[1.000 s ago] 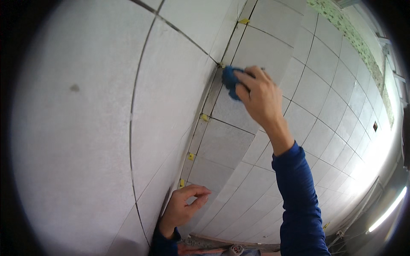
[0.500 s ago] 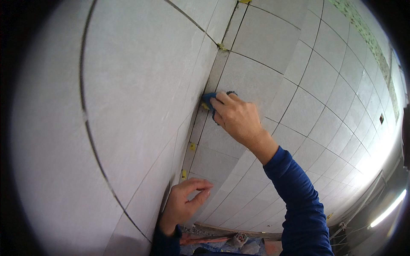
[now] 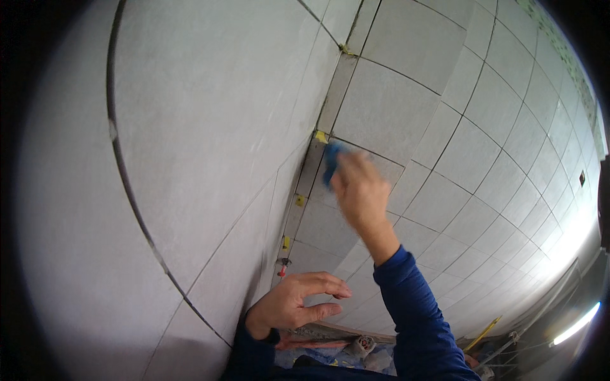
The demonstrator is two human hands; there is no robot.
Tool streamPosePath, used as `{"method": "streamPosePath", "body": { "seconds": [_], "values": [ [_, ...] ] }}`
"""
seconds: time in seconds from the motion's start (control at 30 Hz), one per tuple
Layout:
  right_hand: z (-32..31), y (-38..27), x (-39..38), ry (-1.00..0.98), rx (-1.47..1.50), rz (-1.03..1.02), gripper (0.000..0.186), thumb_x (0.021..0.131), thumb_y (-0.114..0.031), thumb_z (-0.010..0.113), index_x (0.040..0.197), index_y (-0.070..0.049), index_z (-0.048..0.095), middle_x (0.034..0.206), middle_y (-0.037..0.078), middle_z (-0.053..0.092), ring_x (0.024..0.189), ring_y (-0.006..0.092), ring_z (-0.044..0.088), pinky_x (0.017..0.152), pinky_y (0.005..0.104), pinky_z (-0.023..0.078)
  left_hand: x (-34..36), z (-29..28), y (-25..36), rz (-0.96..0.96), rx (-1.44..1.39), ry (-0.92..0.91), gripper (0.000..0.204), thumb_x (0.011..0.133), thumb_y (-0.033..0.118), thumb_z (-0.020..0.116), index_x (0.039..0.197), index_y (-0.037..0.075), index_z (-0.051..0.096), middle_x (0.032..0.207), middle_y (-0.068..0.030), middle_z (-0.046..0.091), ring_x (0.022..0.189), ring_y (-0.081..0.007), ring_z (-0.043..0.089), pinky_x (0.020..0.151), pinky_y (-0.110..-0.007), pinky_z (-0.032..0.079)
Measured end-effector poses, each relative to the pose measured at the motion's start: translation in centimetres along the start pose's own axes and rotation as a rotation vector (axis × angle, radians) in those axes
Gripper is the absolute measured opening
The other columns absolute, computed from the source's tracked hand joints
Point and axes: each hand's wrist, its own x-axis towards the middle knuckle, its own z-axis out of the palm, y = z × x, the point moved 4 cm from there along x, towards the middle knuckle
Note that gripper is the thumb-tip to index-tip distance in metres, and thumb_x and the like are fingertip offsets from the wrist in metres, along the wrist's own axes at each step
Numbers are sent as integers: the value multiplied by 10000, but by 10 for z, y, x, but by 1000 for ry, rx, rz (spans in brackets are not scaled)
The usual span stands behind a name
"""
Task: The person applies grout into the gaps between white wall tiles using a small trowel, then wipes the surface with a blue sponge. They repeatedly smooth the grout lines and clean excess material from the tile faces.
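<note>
A blue cloth [image 3: 332, 164] is bunched in my right hand [image 3: 363, 187], against or just over the pale grey wall tiles [image 3: 391, 105] beside the inner corner. That hand and the cloth are smeared by motion, so contact cannot be told. A yellow piece [image 3: 321, 136] sits in the corner joint just above and left of the cloth. Lower down, my left hand [image 3: 302, 300] holds nothing, its thumb and fingers apart, near the lower end of the corner. Above it, a small red piece [image 3: 283, 270] shows at the narrow tile strip.
Large tiles [image 3: 190, 120] cover the wall on the left. More yellow pieces [image 3: 299, 200] dot the corner strip. At lower right are a lit tube lamp [image 3: 576, 324], a yellow bar [image 3: 483, 333] and thin poles. Below lie a round container [image 3: 363, 345] and mixed items.
My right hand has swung away from the corner with the cloth, uncovering the yellow piece. My left hand has shifted right, its fingers wider apart. The view has shifted slightly.
</note>
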Motion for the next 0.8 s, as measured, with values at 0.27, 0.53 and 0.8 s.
{"method": "streamPosePath", "body": {
  "seconds": [0.27, 0.53, 0.8],
  "values": [
    [-41, 9, -24, -327, 135, -4, 239, 865, -164, 674, 1087, -97, 734, 1008, 55, 666, 895, 252, 675, 676, 385, 565, 3, -12, -3, 36, 40, 146, 228, 875, 150, 796, 1079, 53, 762, 1160, -123, 754, 1082, -264, 722, 928, -379, 561],
    [3, -17, 9, -104, -36, -35, 274, 858, -171, 691, 1115, -95, 744, 1055, 41, 665, 869, 250, 666, 712, 406, 573, -1, -10, -4, 3, 50, 100, 228, 908, 168, 776, 1093, 37, 754, 1159, -135, 747, 1096, -270, 713, 941, -384, 550],
    [-8, -14, -16, -575, 3, -26, 238, 852, -189, 676, 1040, -75, 768, 1018, 67, 682, 908, 280, 686, 744, 411, 564, 1, -10, 3, 69, 58, 119, 218, 884, 125, 784, 1087, 51, 755, 1154, -125, 753, 1098, -266, 717, 944, -385, 554]
  ]
}}
